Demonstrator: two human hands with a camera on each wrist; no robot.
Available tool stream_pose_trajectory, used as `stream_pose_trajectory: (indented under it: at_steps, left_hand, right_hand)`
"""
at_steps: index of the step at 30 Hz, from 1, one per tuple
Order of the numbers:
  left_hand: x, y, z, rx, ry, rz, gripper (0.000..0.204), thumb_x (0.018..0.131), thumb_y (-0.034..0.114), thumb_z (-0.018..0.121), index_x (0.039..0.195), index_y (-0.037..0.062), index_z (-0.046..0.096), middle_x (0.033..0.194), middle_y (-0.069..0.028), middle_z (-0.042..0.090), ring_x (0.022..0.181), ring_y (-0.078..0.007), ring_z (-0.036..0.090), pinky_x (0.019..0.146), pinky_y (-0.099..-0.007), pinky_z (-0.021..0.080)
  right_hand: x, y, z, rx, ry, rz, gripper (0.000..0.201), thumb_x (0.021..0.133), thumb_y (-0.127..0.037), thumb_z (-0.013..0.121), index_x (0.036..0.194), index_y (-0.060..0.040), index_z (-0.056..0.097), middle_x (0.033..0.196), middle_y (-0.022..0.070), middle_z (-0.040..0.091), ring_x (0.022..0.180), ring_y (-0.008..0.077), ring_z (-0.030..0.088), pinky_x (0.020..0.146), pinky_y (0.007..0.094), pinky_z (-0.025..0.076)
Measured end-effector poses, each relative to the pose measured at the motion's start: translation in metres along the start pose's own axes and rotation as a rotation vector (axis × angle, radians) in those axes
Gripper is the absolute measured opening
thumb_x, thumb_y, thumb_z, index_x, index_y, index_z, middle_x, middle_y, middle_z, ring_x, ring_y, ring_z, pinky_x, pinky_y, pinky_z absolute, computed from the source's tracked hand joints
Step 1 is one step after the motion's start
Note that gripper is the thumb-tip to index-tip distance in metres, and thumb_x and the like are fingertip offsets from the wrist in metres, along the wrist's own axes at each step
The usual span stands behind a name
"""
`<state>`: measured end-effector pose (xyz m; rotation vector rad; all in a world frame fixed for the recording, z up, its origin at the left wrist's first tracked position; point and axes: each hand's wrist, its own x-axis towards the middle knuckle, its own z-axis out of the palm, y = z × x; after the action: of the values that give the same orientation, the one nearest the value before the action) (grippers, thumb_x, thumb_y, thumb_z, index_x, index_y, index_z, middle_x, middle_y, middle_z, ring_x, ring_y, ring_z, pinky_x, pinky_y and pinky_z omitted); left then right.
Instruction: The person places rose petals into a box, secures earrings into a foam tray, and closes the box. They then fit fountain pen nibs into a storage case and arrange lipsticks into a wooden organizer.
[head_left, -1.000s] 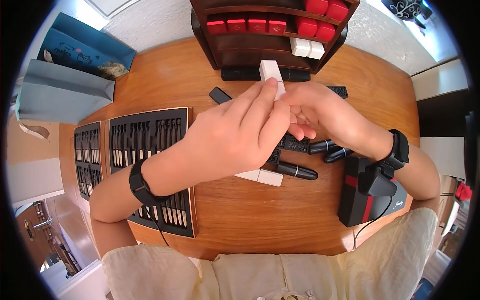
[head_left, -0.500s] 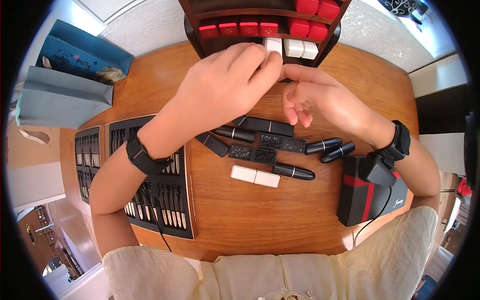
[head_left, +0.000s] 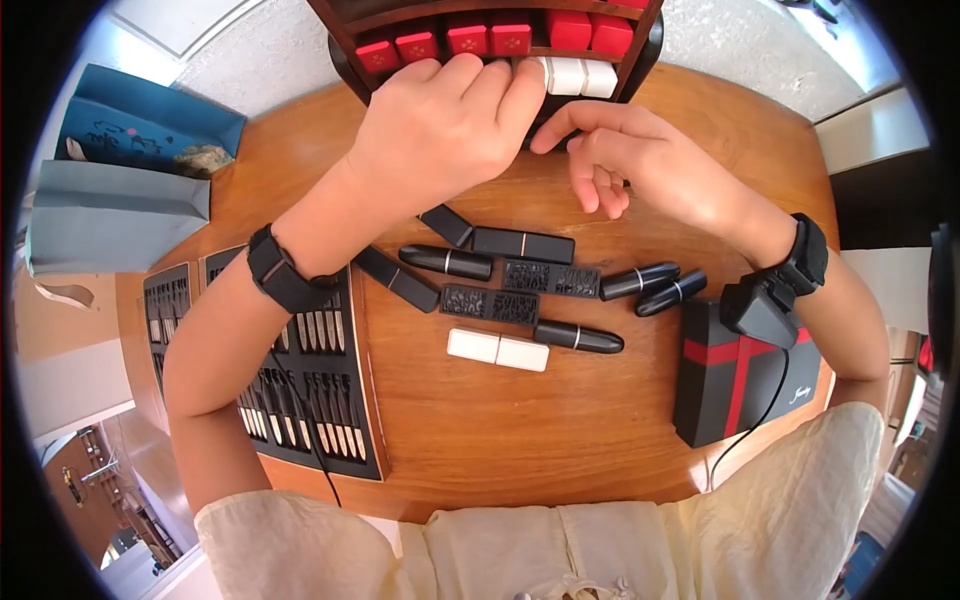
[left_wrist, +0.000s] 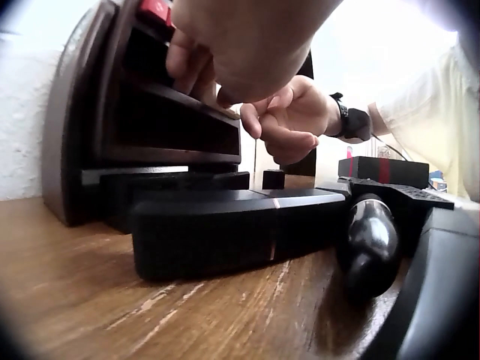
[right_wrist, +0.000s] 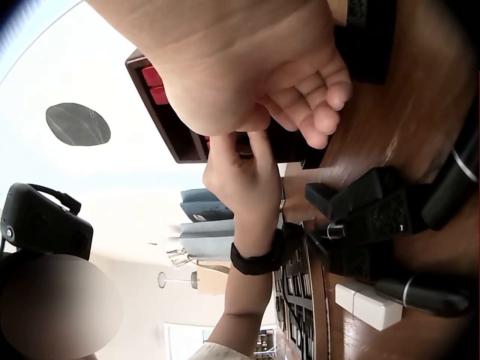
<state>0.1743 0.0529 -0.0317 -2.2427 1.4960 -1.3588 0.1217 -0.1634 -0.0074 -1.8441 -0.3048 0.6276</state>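
At the dark wooden shelf (head_left: 640,75), my left hand (head_left: 435,125) pinches a white box, mostly hidden behind its fingers, beside two white boxes (head_left: 583,77) on a lower level. In the left wrist view, fingers of the left hand (left_wrist: 225,45) reach over the shelf edge (left_wrist: 176,97). My right hand (head_left: 650,160) hangs just right of it, fingers loosely bent and holding nothing. The right wrist view shows the right hand's (right_wrist: 247,75) palm and bent fingers, with the left hand (right_wrist: 244,180) beyond.
Red boxes (head_left: 470,40) line the shelf above. Black tubes (head_left: 445,262), patterned black cases (head_left: 490,304) and a white case (head_left: 497,350) lie on the table. A cutlery tray (head_left: 370,400) and paper bags (head_left: 120,215) are left; a black box with red ribbon (head_left: 710,390) is right.
The left hand has carried the white box from above the table to the shelf. The right hand has come away from that box and moved slightly up. The head view has shifted.
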Motion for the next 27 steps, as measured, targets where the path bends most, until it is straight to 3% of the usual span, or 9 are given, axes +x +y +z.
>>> stream_pose_trajectory:
  at_steps: [7, 9, 15, 17, 18, 20, 21, 23, 27]
  left_hand:
    - [0.0, 0.003, 0.001, 0.135, -0.018, 0.037, 0.03, 0.083, 0.026, 0.07, 0.107, 0.007, 0.067, 0.071, 0.0041, 0.054, 0.062, -0.01, 0.052, 0.051, -0.0229, 0.041]
    - [-0.002, 0.003, 0.0, 0.17, -0.021, 0.05, 0.03, 0.084, 0.026, 0.069, 0.107, 0.0079, 0.067, 0.072, 0.0044, 0.053, 0.062, -0.01, 0.051, 0.051, -0.023, 0.041]
    - [-0.004, -0.006, -0.009, 0.077, 0.033, 0.068, 0.026, 0.08, 0.022, 0.07, 0.102, 0.0087, 0.066, 0.08, 0.0023, 0.056, 0.061, -0.0105, 0.05, 0.05, -0.0219, 0.039]
    - [-0.009, -0.01, -0.015, 0.075, 0.022, 0.108, 0.023, 0.076, 0.017, 0.069, 0.098, 0.0085, 0.066, 0.086, 0.0002, 0.059, 0.061, -0.0104, 0.05, 0.05, -0.0213, 0.039]
    - [-0.012, -0.013, -0.02, 0.081, 0.022, 0.107, 0.023, 0.076, 0.017, 0.069, 0.098, 0.0085, 0.066, 0.086, 0.0002, 0.059, 0.061, -0.0104, 0.05, 0.05, -0.0213, 0.039]
    - [-0.017, -0.019, -0.028, 0.094, 0.026, 0.176, 0.016, 0.074, 0.012, 0.067, 0.089, 0.008, 0.065, 0.098, -0.0015, 0.065, 0.062, -0.0098, 0.049, 0.049, -0.0209, 0.037]
    - [-0.018, -0.021, -0.031, 0.098, 0.026, 0.176, 0.016, 0.074, 0.012, 0.067, 0.089, 0.008, 0.065, 0.098, -0.0015, 0.065, 0.062, -0.0098, 0.049, 0.049, -0.0209, 0.037]
    - [-0.019, -0.026, -0.036, 0.1, 0.08, 0.25, 0.004, 0.075, 0.009, 0.065, 0.078, 0.0078, 0.063, 0.115, -0.0021, 0.067, 0.061, -0.0102, 0.047, 0.048, -0.0199, 0.036]
    - [-0.029, -0.031, -0.037, 0.148, 0.005, 0.199, 0.01, 0.077, 0.008, 0.064, 0.07, 0.008, 0.058, 0.129, -0.0018, 0.064, 0.057, -0.0109, 0.043, 0.047, -0.0188, 0.036]
  right_hand:
    - [0.0, 0.003, 0.004, -0.207, -0.003, 0.026, 0.028, 0.092, -0.016, 0.046, 0.106, 0.0013, 0.063, 0.069, 0.0078, 0.061, 0.061, 0.0159, 0.056, 0.06, 0.0303, 0.047]
    - [-0.003, 0.006, 0.011, -0.414, -0.008, -0.168, 0.021, 0.09, -0.012, 0.051, 0.098, 0.0019, 0.065, 0.072, 0.0123, 0.064, 0.064, 0.0214, 0.06, 0.063, 0.0332, 0.049]
    - [-0.006, -0.009, 0.02, -0.502, 0.006, -0.225, 0.014, 0.087, -0.008, 0.054, 0.093, 0.0009, 0.063, 0.069, 0.0163, 0.063, 0.063, 0.0293, 0.062, 0.061, 0.0379, 0.049]
    - [-0.007, -0.013, 0.024, -0.575, 0.158, -0.364, 0.014, 0.087, -0.008, 0.055, 0.097, -0.0007, 0.062, 0.066, 0.016, 0.061, 0.06, 0.0315, 0.061, 0.058, 0.0397, 0.048]
    - [-0.008, -0.016, 0.028, -0.579, 0.157, -0.368, 0.014, 0.087, -0.008, 0.055, 0.097, -0.0007, 0.062, 0.066, 0.016, 0.061, 0.06, 0.0315, 0.061, 0.058, 0.0397, 0.048]
    - [-0.01, -0.023, 0.035, -0.551, 0.396, -0.329, 0.021, 0.086, -0.008, 0.058, 0.106, -0.0015, 0.06, 0.065, 0.0151, 0.06, 0.059, 0.0325, 0.061, 0.056, 0.0407, 0.047]
    - [-0.01, -0.026, 0.037, -0.551, 0.395, -0.332, 0.021, 0.086, -0.008, 0.058, 0.106, -0.0015, 0.06, 0.065, 0.0151, 0.06, 0.059, 0.0325, 0.061, 0.056, 0.0407, 0.047]
    - [-0.009, -0.029, 0.039, -0.53, 0.5, -0.369, 0.027, 0.086, -0.008, 0.059, 0.112, -0.001, 0.057, 0.064, 0.014, 0.06, 0.058, 0.032, 0.06, 0.056, 0.0414, 0.047]
    - [-0.003, -0.025, 0.042, -0.558, 0.516, -0.413, 0.033, 0.086, -0.008, 0.059, 0.117, -0.0006, 0.054, 0.063, 0.0128, 0.059, 0.058, 0.0318, 0.06, 0.055, 0.0413, 0.046]
